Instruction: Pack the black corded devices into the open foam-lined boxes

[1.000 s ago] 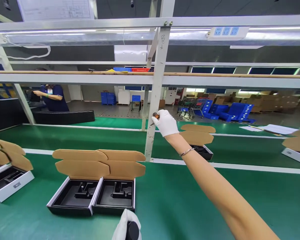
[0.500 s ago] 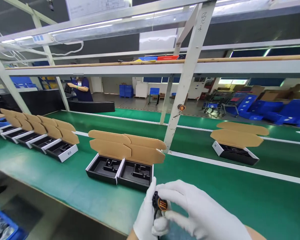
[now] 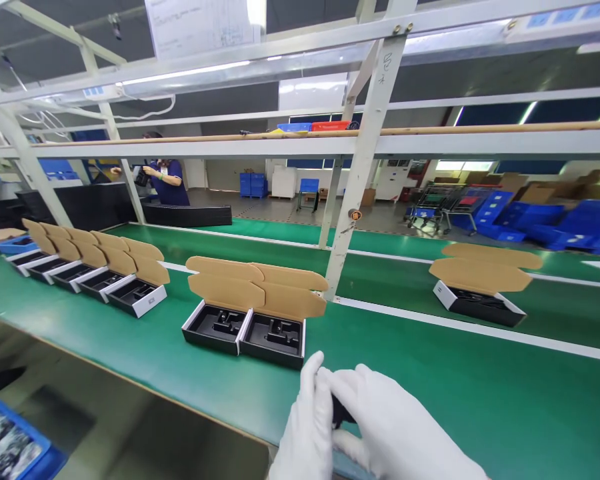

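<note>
In white gloves, both my hands meet over the green bench at the lower middle. My left hand (image 3: 307, 427) is upright with its fingers closed around a small black part (image 3: 341, 413). From the right, my right hand (image 3: 395, 420) pinches the same part, its fingertips against those of my left hand. Only a dark patch of the part shows between the gloves; its orange-striped round face is hidden now. Just beyond my hands stand two open boxes, a left one (image 3: 211, 341) and a right one (image 3: 270, 355), with black trays and brown lids raised.
More open boxes (image 3: 139, 303) line the bench to the left. Another open box (image 3: 480, 312) holds dark items at the right. A white rack post (image 3: 353, 193) rises behind the boxes. A blue bin (image 3: 35, 460) sits at lower left. A co-worker (image 3: 173, 183) stands far off.
My hands have closed in tighter over the black part and turned, covering its orange-striped face and hanging cable. The view has shifted slightly; the boxes look unmoved on the bench.
</note>
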Demonstrator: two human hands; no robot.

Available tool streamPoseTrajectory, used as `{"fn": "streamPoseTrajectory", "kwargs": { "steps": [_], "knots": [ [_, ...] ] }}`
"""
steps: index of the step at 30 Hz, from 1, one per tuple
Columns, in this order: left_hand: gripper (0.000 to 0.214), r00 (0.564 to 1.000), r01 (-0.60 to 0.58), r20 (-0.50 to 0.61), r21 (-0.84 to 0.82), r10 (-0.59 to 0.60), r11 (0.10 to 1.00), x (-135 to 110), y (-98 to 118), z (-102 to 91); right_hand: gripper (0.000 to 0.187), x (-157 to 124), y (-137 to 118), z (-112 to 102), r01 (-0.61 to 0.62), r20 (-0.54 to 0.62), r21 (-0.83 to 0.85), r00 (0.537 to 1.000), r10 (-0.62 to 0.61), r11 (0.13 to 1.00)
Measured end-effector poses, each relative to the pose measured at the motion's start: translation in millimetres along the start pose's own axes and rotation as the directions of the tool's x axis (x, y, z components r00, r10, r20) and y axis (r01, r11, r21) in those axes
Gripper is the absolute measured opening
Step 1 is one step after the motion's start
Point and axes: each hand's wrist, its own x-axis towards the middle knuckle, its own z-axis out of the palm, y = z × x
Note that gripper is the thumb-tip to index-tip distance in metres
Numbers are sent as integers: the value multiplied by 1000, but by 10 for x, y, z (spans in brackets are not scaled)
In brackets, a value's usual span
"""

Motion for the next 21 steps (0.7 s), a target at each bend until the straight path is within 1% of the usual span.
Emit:
{"fn": "streamPoseTrajectory", "kwargs": {
  "steps": [1,3,5,6,7,9,10,11,12,14,17,19,21],
  "knots": [
    [76,999,-30,-16,57,31,998,-58,9,-21,28,2,-14,-6,8,-19,-23,1000,-8,1000],
    [76,999,-33,-2,72,33,997,-130,35,-64,24,-2,-35,-45,36,-52,41,998,-34,998],
    [70,996,-24,84,-35,27,999,-137,77,-96,26,-20,-52,-99,54,-90,167,995,-39,985],
    [65,989,-45,133,-99,58,994,-121,102,-104,30,-33,-61,-123,54,-105,219,994,-31,974],
    [57,975,-78,193,-156,108,985,-100,126,-106,35,-48,-71,-141,54,-116,259,993,-25,964],
    [41,920,-147,313,-282,235,948,-55,161,-98,41,-76,-96,-161,49,-121,309,993,-12,950],
    [36,893,-164,349,-332,282,929,-38,168,-93,42,-87,-108,-162,47,-121,325,993,-8,945],
    [33,880,-168,363,-364,305,916,-25,168,-91,43,-94,-117,-160,47,-124,337,992,-5,940],
    [33,881,-157,361,-386,306,909,-18,164,-94,44,-97,-119,-156,46,-133,345,991,0,938],
    [38,915,-137,305,-382,265,914,-19,160,-117,40,-92,-100,-141,46,-163,356,987,13,933],
    [44,961,-172,179,-220,213,960,-56,210,-177,33,-69,-32,-112,48,-220,351,975,33,935],
    [48,970,-208,100,-122,220,971,-87,284,-219,36,-58,-3,-93,51,-246,344,969,37,937],
    [52,968,-237,61,-75,242,969,-95,350,-264,39,-54,-10,-81,69,-263,343,965,25,937]
  ]
}}
